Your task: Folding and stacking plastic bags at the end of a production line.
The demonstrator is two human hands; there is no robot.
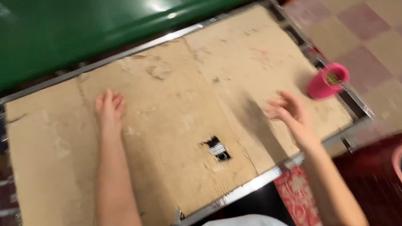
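The cardboard sheet (174,129) lies flat inside a metal frame (244,190), worn and scuffed, with a small torn hole (217,149) just below its centre showing metal beneath. The left hand (109,107) rests palm down on the cardboard, left of the hole, fingers straight and together, grasping nothing. The right hand (288,111) hovers over the cardboard's right part, blurred; fingers appear loosely spread and released, holding nothing. A pink cup (327,81) sits at the cardboard's right edge, on the frame, just beyond the right hand and not touching it. A green curved panel (110,25) runs along the cardboard's far edge. Checked floor tiles (374,25) lie beyond the cardboard's right side.
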